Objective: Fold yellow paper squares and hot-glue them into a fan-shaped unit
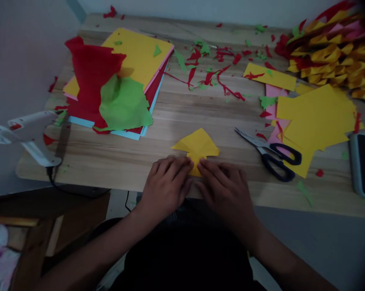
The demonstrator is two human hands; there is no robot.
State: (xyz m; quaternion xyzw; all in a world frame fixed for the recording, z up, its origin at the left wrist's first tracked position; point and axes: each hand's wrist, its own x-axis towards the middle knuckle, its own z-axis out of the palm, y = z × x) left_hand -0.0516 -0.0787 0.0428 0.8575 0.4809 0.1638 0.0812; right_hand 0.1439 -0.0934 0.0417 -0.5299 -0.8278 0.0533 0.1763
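A small piece of folded yellow paper (198, 141) lies near the table's front edge, its pointed top facing away from me. My left hand (166, 180) grips its lower left side, fingers together and bent. On the lower right side my right hand (227, 184) does the same, and the fingertips of both hands nearly meet on the paper. The fingers hide part of the lower folds. To the right of my right hand rest dark-handled scissors (269, 153), their blades slightly apart and pointing to the upper left.
A stack of coloured paper (137, 48) with crumpled red paper (88, 76) and green paper (123, 103) sits at left. Beside it is a white glue gun (34, 131) with a cable. Yellow sheets (318, 117), a phone (364, 165) and a folded-paper pile (336, 56) occupy the right. Scraps (211, 76) litter the back.
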